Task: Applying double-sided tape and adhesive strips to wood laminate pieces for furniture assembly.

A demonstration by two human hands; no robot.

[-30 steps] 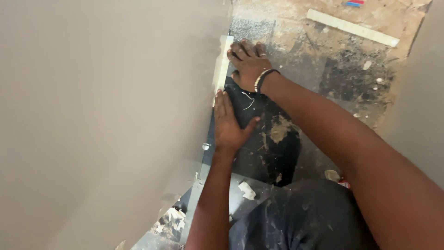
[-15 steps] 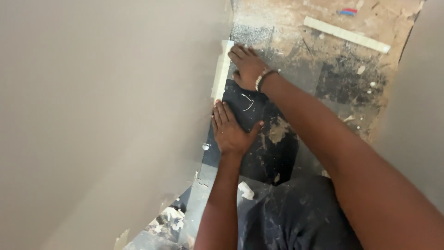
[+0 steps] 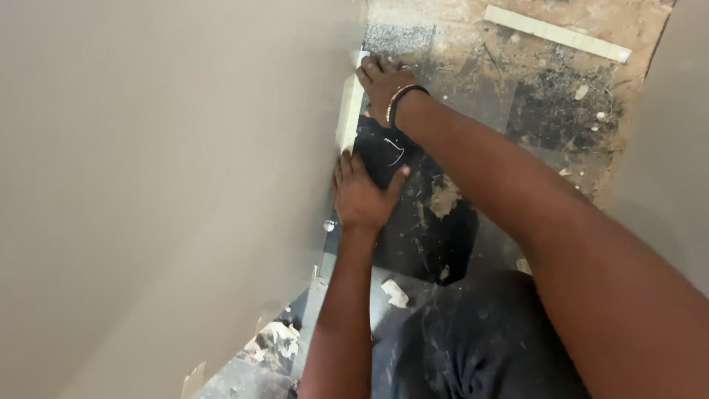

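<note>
Left hand pressed flat, fingers spread open, against white baseboard strip at foot of grey wall. Right hand, fingers curled over strip's far end. Dusty bare floor beyond.

Lower part of white trim strip hidden behind left hand; top end partly covered by fingers of right hand. Junction of strip and wall not resolvable from this angle. Palms of both hands turned away, contact surfaces unseen. Right forearm cut off by right and bottom edges; left forearm cut off by bottom edge. Dark trousers cropped at bottom edge, legs and feet unseen. Second pale strip on floor cropped near top edge. Small shiny round item by wall base too small to identify. Rubble at bottom blurred, pieces indistinct.
</note>
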